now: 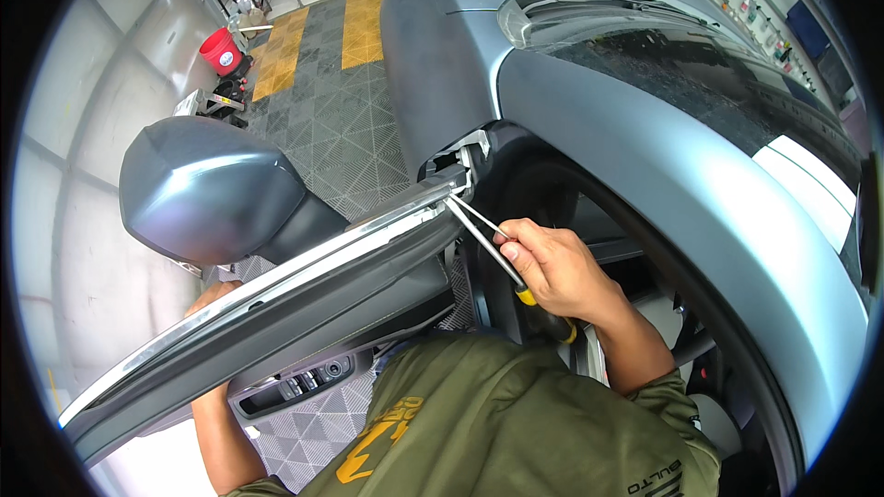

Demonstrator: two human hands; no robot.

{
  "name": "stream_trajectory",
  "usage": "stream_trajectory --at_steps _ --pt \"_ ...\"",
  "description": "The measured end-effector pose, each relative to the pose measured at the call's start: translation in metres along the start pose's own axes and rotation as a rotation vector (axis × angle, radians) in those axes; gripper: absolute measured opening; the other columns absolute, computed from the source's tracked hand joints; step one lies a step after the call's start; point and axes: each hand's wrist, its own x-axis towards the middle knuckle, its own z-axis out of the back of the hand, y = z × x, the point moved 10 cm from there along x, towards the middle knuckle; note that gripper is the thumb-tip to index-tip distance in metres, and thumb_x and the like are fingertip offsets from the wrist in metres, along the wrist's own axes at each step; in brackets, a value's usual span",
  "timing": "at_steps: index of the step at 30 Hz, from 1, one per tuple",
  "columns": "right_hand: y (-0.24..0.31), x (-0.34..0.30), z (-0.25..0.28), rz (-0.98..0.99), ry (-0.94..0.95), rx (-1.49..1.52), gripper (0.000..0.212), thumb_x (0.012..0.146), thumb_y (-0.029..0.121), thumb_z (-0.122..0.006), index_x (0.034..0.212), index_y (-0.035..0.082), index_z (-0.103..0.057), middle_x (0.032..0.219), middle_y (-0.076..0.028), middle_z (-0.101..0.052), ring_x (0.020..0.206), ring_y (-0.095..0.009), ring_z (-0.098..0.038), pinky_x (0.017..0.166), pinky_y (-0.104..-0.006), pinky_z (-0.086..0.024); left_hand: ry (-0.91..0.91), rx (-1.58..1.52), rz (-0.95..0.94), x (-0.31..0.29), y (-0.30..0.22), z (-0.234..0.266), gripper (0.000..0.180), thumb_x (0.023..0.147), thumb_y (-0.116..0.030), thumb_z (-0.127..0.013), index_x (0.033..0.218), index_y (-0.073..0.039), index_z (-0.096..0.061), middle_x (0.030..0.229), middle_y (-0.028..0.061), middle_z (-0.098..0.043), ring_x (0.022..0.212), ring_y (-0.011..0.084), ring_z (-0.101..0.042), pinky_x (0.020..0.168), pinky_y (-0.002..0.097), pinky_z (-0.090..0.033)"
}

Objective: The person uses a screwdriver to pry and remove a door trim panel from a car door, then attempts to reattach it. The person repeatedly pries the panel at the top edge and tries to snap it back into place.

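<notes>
My right hand (548, 262) is closed around a screwdriver (502, 262) with a black and yellow handle. A second thin metal rod (479, 216) comes out between its thumb and fingers. Both tips meet at the front end of the chrome trim strip (345, 247) on the open car door (304, 313), near the hinge side. My left hand (214, 293) shows only in part past the door's outer edge, its fingers bent against the door. The door hides the wrist and most of the fingers. Beside it is the grey side mirror (212, 189).
The blue-grey car body (645, 129) rises to the right, with its windscreen (681, 64) beyond. A window switch panel (304, 382) is on the door's inner side. A red bucket (221, 52) stands by the pale wall. Shelves with bottles (760, 18) line the far right.
</notes>
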Motion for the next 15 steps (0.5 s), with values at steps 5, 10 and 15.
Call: stream_trajectory --at_steps 5,10,15 --pt "-0.008 0.008 0.001 0.132 -0.011 -0.047 0.016 0.099 0.016 -0.055 0.105 0.002 -0.06 0.08 -0.016 -0.064 0.069 -0.036 -0.062 0.062 -0.0423 -0.049 -0.019 -0.114 0.012 0.004 -0.028 0.025 0.034 0.095 -0.023 -0.05 0.119 -0.004 -0.066 0.123 0.0231 -0.064 0.113 0.0431 -0.058 0.1 0.0469 -0.045" --pt "-0.018 0.002 -0.022 -0.042 0.003 0.288 0.016 0.1 0.014 -0.053 0.103 0.001 -0.061 0.077 -0.012 -0.062 0.065 -0.025 -0.06 0.062 -0.0355 -0.047 -0.008 -0.144 0.002 0.001 -0.033 0.027 0.034 0.095 -0.023 -0.051 0.118 -0.003 -0.066 0.121 0.023 -0.065 0.112 0.043 -0.059 0.099 0.0469 -0.045" --pt "-0.016 0.005 -0.009 -0.012 0.044 0.243 0.019 0.1 0.016 -0.054 0.109 0.0 -0.06 0.08 -0.01 -0.061 0.07 -0.021 -0.059 0.065 -0.0334 -0.047 -0.093 -0.173 -0.05 -0.003 -0.02 0.019 0.034 0.096 -0.024 -0.051 0.119 -0.002 -0.066 0.121 0.0227 -0.065 0.112 0.0423 -0.059 0.099 0.0457 -0.045"
